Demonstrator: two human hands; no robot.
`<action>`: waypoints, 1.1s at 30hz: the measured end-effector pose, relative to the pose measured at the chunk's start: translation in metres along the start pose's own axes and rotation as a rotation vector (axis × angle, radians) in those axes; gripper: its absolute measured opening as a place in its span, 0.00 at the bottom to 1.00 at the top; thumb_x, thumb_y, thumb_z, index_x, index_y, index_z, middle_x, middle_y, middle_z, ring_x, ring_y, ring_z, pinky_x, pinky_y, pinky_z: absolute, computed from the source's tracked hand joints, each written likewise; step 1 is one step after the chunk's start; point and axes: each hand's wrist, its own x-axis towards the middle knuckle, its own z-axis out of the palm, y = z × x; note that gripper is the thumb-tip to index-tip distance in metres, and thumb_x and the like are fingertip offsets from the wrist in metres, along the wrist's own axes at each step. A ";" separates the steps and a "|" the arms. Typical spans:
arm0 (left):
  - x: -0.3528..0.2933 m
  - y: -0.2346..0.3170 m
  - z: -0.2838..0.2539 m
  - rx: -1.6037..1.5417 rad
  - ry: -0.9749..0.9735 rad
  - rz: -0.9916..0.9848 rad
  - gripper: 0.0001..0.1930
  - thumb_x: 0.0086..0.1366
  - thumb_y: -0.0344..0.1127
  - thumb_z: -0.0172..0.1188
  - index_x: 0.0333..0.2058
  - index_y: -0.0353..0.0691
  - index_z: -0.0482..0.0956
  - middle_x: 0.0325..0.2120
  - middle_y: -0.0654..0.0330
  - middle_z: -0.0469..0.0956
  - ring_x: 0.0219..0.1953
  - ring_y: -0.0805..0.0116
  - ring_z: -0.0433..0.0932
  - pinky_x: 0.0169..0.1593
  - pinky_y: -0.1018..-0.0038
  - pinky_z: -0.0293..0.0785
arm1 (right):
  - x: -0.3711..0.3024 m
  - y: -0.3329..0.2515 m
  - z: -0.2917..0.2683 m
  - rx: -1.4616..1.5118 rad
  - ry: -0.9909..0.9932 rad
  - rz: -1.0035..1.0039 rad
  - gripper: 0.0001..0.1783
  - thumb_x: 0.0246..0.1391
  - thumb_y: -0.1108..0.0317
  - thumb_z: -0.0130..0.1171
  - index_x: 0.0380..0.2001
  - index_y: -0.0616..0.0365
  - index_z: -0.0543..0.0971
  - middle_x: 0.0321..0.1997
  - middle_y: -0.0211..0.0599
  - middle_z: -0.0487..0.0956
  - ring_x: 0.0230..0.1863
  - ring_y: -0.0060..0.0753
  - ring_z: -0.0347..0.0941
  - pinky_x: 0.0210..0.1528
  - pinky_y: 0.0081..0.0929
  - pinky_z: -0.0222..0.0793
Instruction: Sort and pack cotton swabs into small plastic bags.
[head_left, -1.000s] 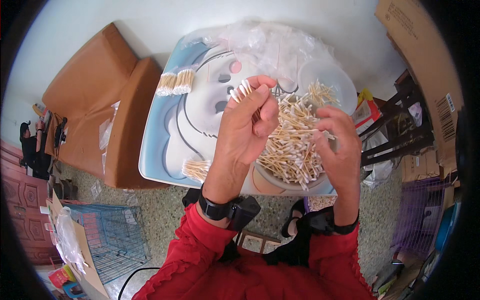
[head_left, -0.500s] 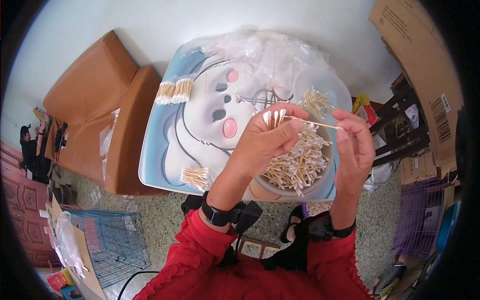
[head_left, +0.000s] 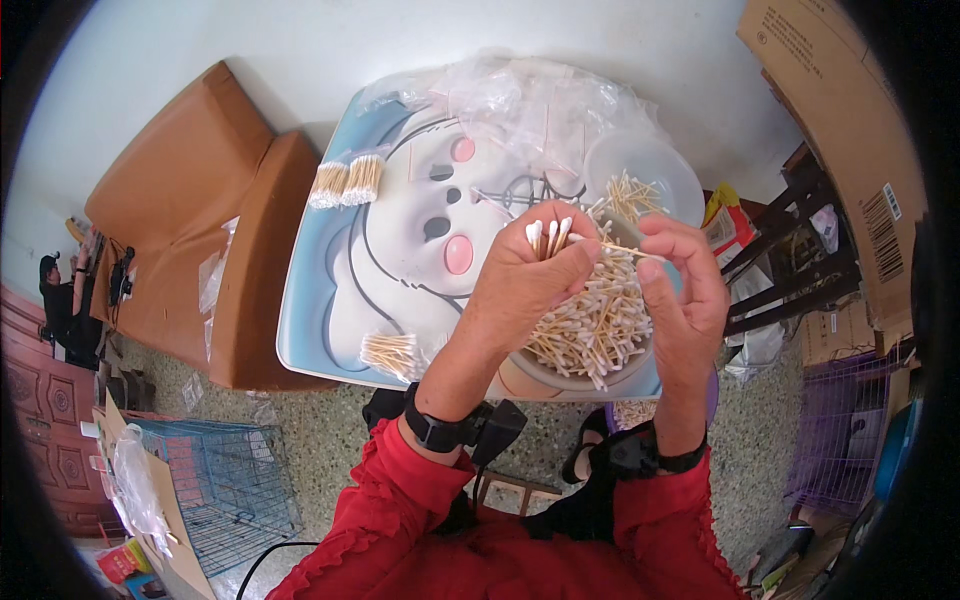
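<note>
Several cotton swabs (head_left: pixel 552 232) with white tips stick up from my left hand (head_left: pixel 530 270), whose fingers are closed around them. My right hand (head_left: pixel 685 295) pinches the end of a single cotton swab (head_left: pixel 628 249) between thumb and fingertips, its other end near my left fingers. Below both hands sits a round bowl (head_left: pixel 560 378) heaped with loose cotton swabs (head_left: pixel 595 325). Behind it, a translucent bowl (head_left: pixel 685 185) holds a smaller pile of swabs (head_left: pixel 632 195). Two bagged swab bundles (head_left: pixel 347 182) lie at the table's far left, and another bundle (head_left: pixel 390 355) near its front edge.
Clear plastic bags (head_left: pixel 520 105) cover the back of the blue-and-white table (head_left: pixel 330 260). A brown sofa (head_left: pixel 200 230) stands to the left, with a blue wire cage (head_left: pixel 225 490) nearer. On the right are a large cardboard box (head_left: pixel 850 130) and a purple cage (head_left: pixel 840 430).
My right hand has moved slightly left, closer to my left hand, bringing the pinched cotton swab with it. My left hand stays nearly in place, still gripping its swabs.
</note>
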 end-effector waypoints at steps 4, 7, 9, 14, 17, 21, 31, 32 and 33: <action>0.000 0.000 0.002 0.023 0.003 0.014 0.02 0.57 0.26 0.54 0.30 0.37 0.71 0.15 0.70 0.65 0.15 0.84 0.60 0.16 0.87 0.51 | 0.000 0.002 0.001 -0.049 0.012 -0.025 0.04 0.47 0.75 0.55 0.29 0.61 0.73 0.40 0.39 0.75 0.44 0.31 0.69 0.49 0.26 0.61; 0.000 0.002 0.002 0.013 0.007 0.014 0.03 0.57 0.25 0.54 0.31 0.37 0.71 0.15 0.70 0.65 0.15 0.84 0.60 0.16 0.87 0.51 | 0.001 0.000 0.003 -0.049 0.011 -0.018 0.04 0.48 0.74 0.55 0.29 0.61 0.73 0.39 0.39 0.75 0.43 0.30 0.70 0.48 0.25 0.61; 0.000 0.002 0.002 0.015 0.007 0.010 0.03 0.57 0.25 0.54 0.31 0.37 0.70 0.15 0.70 0.65 0.15 0.84 0.60 0.15 0.88 0.51 | 0.000 0.000 0.004 -0.034 0.026 0.006 0.04 0.48 0.74 0.55 0.29 0.61 0.73 0.39 0.39 0.75 0.43 0.30 0.70 0.48 0.25 0.62; -0.001 0.002 0.001 -0.024 -0.002 -0.011 0.03 0.57 0.26 0.55 0.31 0.37 0.71 0.15 0.71 0.65 0.15 0.85 0.60 0.15 0.88 0.50 | -0.001 0.000 0.003 -0.018 0.023 0.015 0.04 0.48 0.74 0.56 0.29 0.61 0.73 0.39 0.39 0.76 0.43 0.30 0.70 0.48 0.25 0.62; -0.001 0.001 0.003 -0.062 -0.014 -0.010 0.04 0.57 0.25 0.54 0.32 0.37 0.71 0.15 0.71 0.65 0.15 0.85 0.60 0.15 0.88 0.49 | -0.001 0.000 0.002 -0.034 0.017 -0.002 0.04 0.48 0.74 0.56 0.29 0.61 0.73 0.39 0.39 0.75 0.43 0.30 0.70 0.48 0.25 0.62; -0.001 0.000 0.006 -0.068 -0.024 -0.026 0.04 0.57 0.25 0.55 0.32 0.37 0.71 0.15 0.71 0.65 0.15 0.85 0.60 0.15 0.88 0.49 | -0.001 -0.002 0.003 -0.006 0.018 -0.002 0.04 0.47 0.76 0.55 0.29 0.61 0.72 0.39 0.39 0.75 0.43 0.29 0.70 0.48 0.25 0.62; -0.002 -0.002 0.005 -0.124 -0.012 0.002 0.05 0.57 0.27 0.57 0.32 0.37 0.72 0.15 0.70 0.65 0.15 0.85 0.59 0.15 0.88 0.49 | -0.004 -0.004 0.008 -0.006 -0.040 -0.012 0.05 0.45 0.78 0.53 0.28 0.61 0.71 0.40 0.41 0.75 0.44 0.32 0.70 0.49 0.26 0.62; -0.002 -0.002 0.004 -0.131 -0.017 0.005 0.05 0.57 0.27 0.57 0.33 0.37 0.72 0.15 0.70 0.65 0.15 0.85 0.59 0.15 0.88 0.49 | -0.004 -0.003 0.009 -0.009 -0.042 -0.016 0.06 0.44 0.79 0.53 0.28 0.61 0.70 0.40 0.41 0.75 0.44 0.33 0.70 0.49 0.26 0.62; -0.002 -0.001 0.004 -0.131 -0.017 0.006 0.05 0.57 0.27 0.57 0.33 0.37 0.72 0.15 0.70 0.65 0.15 0.85 0.59 0.15 0.88 0.49 | -0.004 -0.003 0.009 -0.012 -0.044 -0.019 0.06 0.44 0.79 0.53 0.28 0.61 0.70 0.39 0.41 0.75 0.44 0.33 0.71 0.48 0.27 0.62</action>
